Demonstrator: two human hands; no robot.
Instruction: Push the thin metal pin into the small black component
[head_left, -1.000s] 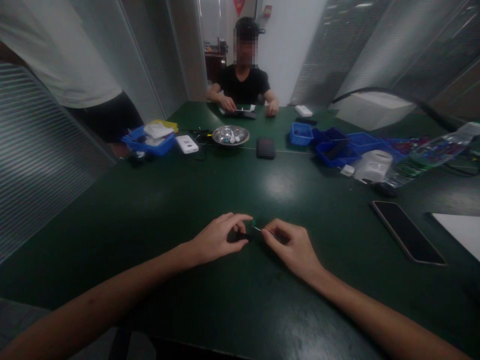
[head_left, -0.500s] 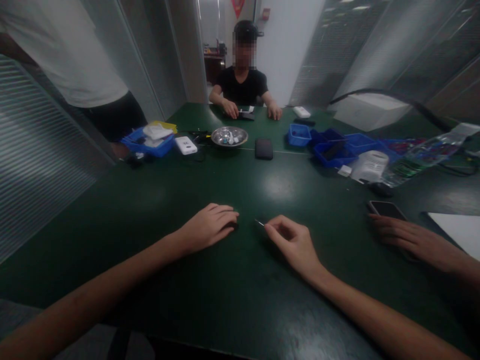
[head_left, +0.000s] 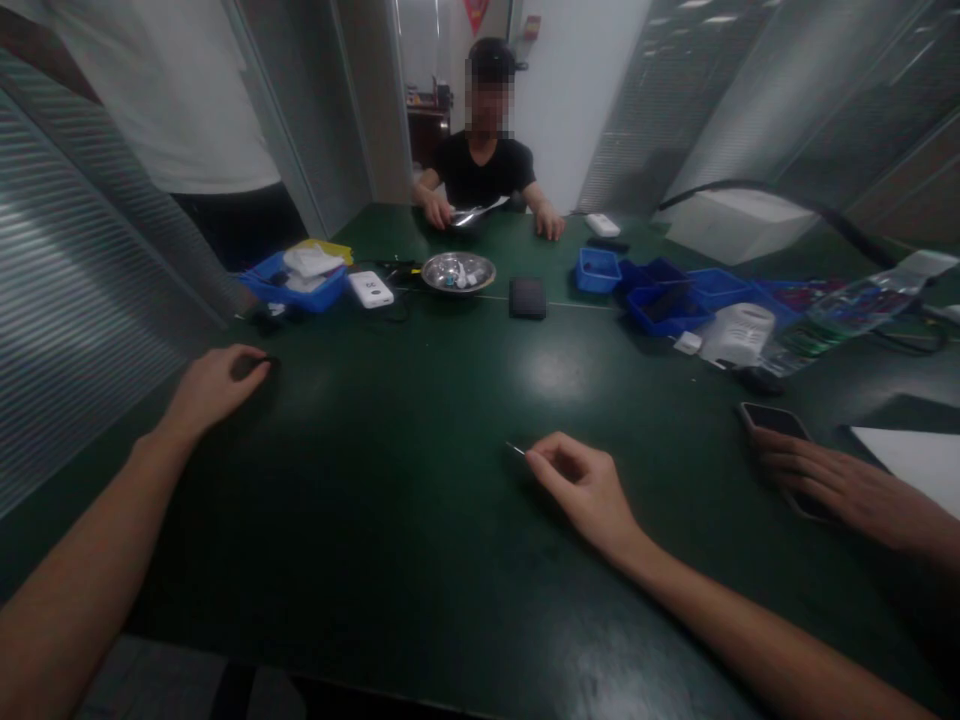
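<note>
My left hand [head_left: 214, 388] is at the left side of the green table [head_left: 390, 500]. Its thumb and fingers close on a small dark object [head_left: 273, 361], too blurred to name. In front of me at centre right, my right hand [head_left: 581, 485] rests on the tabletop. Between its thumb and forefinger it pinches a thin silvery pin-like piece [head_left: 515, 449], whose tip points up and left. The other end is hidden in the fingers.
Further off are a metal dish [head_left: 439, 285] with small parts, a white power bank [head_left: 370, 290], a black square case [head_left: 528, 299] and blue bins [head_left: 598, 272]. At right, another person's hand [head_left: 832, 480] covers a phone [head_left: 776, 422]. A seated person [head_left: 484, 165] is opposite; someone stands at left.
My left hand has moved far left and away from my right hand, with the small dark object. My right hand has barely moved. The person opposite has tilted up a shiny item.
</note>
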